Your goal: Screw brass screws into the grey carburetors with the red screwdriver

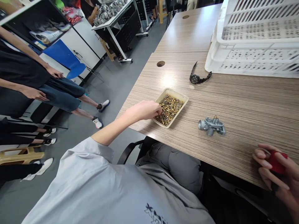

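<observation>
My left hand [151,110] reaches over the near-left rim of a shallow cream tray [181,95]. Its fingers are curled down and pinched among many small brass fittings [171,107], and the fingertips are hidden. To the right of the tray lies a grey metal carburetor body [211,125] with a small brass piece on top. My right hand [277,174], at the table's near right edge, is closed around a red object [277,162] with a dark part below it. Most of that object is covered by the fingers, so its kind is unclear.
A black wristwatch [197,79] lies beyond the carburetor body. A white perforated plastic crate [252,57] stands at the back right of the wooden table [252,105]. People stand at the left, near a blue chair [67,60]. Another table holds many metal parts [109,12].
</observation>
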### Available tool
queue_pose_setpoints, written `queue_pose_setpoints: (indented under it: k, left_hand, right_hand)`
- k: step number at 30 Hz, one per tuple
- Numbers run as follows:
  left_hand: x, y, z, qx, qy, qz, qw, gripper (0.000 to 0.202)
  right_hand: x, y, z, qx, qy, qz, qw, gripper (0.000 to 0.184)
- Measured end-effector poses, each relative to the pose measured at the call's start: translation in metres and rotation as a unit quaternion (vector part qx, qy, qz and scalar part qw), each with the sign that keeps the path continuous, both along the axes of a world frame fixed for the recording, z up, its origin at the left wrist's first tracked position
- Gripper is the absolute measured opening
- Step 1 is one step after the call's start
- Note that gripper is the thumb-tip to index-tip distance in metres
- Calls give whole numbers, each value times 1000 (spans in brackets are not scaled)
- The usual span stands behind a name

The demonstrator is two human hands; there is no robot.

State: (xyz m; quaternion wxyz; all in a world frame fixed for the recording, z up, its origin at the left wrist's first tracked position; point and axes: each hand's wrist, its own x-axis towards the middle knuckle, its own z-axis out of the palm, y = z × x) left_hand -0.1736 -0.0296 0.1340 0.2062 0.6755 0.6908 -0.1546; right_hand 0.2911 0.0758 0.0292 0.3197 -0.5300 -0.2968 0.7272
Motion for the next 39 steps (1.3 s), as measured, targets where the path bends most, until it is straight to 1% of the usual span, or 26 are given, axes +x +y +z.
queue_pose_setpoints:
  k: [2, 4, 8, 11, 15, 20, 22, 25, 27, 29, 31, 35, 37, 39]
  left_hand:
    - [-6, -1, 5, 26, -1, 7, 1000, 42]
    - [-11, -3, 10, 44, -4, 15, 999, 44]
    - [-15, -5, 13, 26, -10, 26, 999, 36]
    - [-14, -7, 10, 12, -16, 26, 999, 34]
    - [-12, -7, 6, 31, -26, 13, 999, 32]
    - [-1, -6, 3, 30, -61, -15, 998, 29]
    - [6, -4, -2, 47, -72, -28, 996, 24]
    - [18, -2, -13, 86, -64, -43, 993, 15]
    - [23, 0, -20, 100, -59, -51, 992, 12]
    - [25, 1, -24, 106, -55, -57, 991, 10]
    - [23, 3, -24, 109, -39, -56, 992, 14]
    - [19, 3, -18, 108, 3, -36, 993, 26]
    - [19, 2, -18, 114, -3, -37, 993, 26]
    - [21, 1, -20, 116, -34, -54, 991, 22]
  right_hand:
    - [1, 2, -1, -4, 1, 4, 1000, 47]
    - [2, 4, -3, -9, -5, -1, 1000, 50]
    - [4, 7, -5, -26, -24, -6, 999, 54]
    - [3, 7, -6, -16, -23, -5, 1000, 54]
    - [1, 8, -6, -9, -27, -1, 1000, 53]
    - [-1, 9, -3, -23, -35, -2, 999, 58]
    - [-2, 9, -2, -24, -35, -1, 999, 59]
    - [-2, 8, 0, -24, -36, -5, 999, 60]
    - [-2, 7, 1, -27, -34, -8, 999, 60]
    - [-2, 6, 2, -27, -31, -5, 999, 59]
    - [-3, 5, 3, -20, -28, 0, 999, 59]
    - [-6, 1, 8, -14, -22, 9, 1000, 57]
    - [-7, 0, 12, -16, -26, 7, 1000, 55]
    - [-7, 0, 13, -13, -35, 6, 999, 54]
